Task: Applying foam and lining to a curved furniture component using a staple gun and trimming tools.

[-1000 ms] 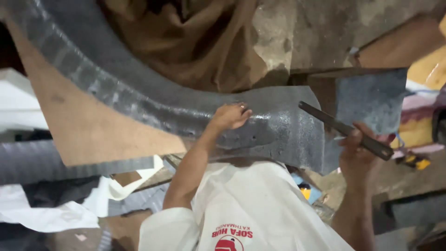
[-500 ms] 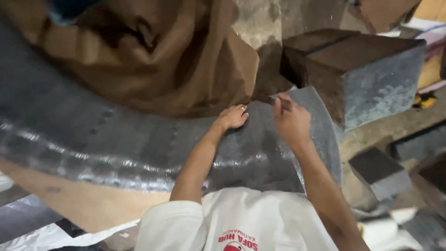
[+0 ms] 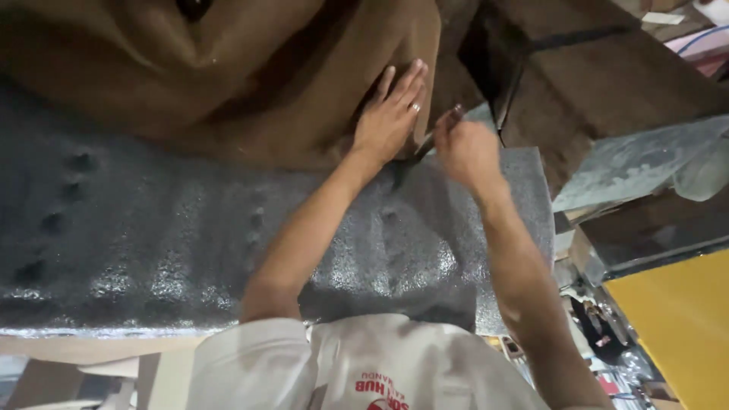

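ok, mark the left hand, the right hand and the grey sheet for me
left hand (image 3: 391,114), head view, on the back of the hand, flat on brown fabric.
right hand (image 3: 465,148), head view, on the back of the hand, which grips a thin dark tool.
grey sheet (image 3: 152,228), head view, on its bare textured top.

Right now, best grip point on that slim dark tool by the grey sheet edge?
Probably its near end, where the right hand already pinches it. The slim dark tool slants toward the left hand, flat on brown fabric; come from the right, over the grey sheet.
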